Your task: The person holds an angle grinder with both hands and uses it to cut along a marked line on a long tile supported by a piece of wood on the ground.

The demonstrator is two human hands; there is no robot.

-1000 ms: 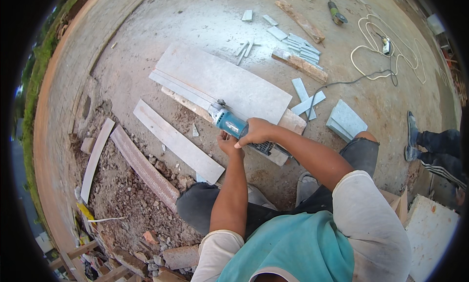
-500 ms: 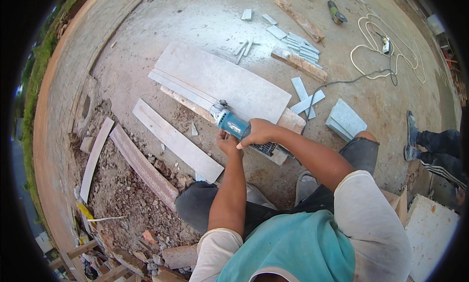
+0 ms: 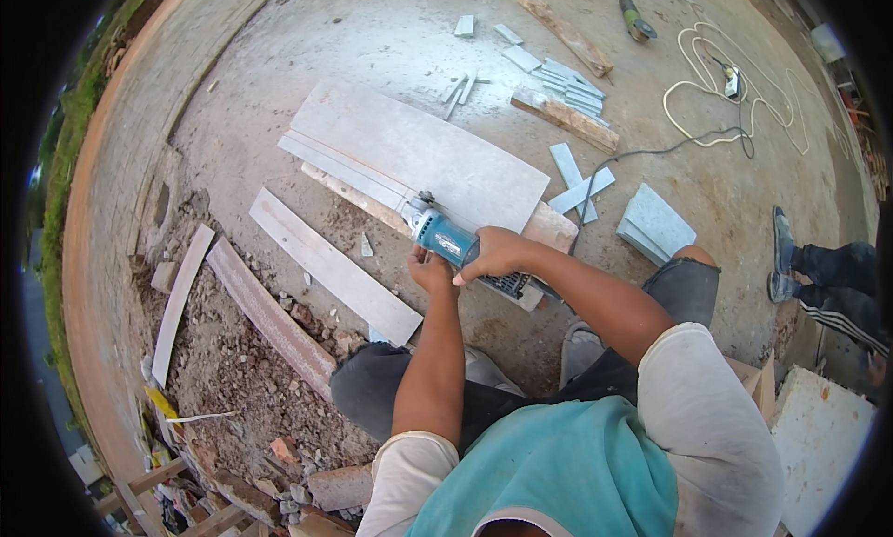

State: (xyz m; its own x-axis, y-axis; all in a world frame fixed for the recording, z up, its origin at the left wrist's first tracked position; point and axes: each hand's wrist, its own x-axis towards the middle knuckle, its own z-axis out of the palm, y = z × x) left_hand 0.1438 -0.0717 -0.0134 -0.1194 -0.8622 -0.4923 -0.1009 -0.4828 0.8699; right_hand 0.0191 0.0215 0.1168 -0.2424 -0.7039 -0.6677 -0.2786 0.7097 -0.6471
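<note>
Both hands are closed on a teal angle grinder. My right hand wraps its rear body from above, and my left hand grips lower down, near the head; its fingertips are partly hidden. The grinder's head and guard meet the near edge of a large pale grey slab. Thin lines run along that side of the slab, toward the grinder. Underneath, a rough pale block props the slab off the ground.
Long cut strips lie to the left, beside rubble. Small offcuts and wooden beams lie farther off. Stacked tiles sit at right. A second grinder and looped cable lie beyond; another person's legs stand right.
The whole view has shifted slightly. My hands and the grinder stay in nearly the same place at the slab's edge.
</note>
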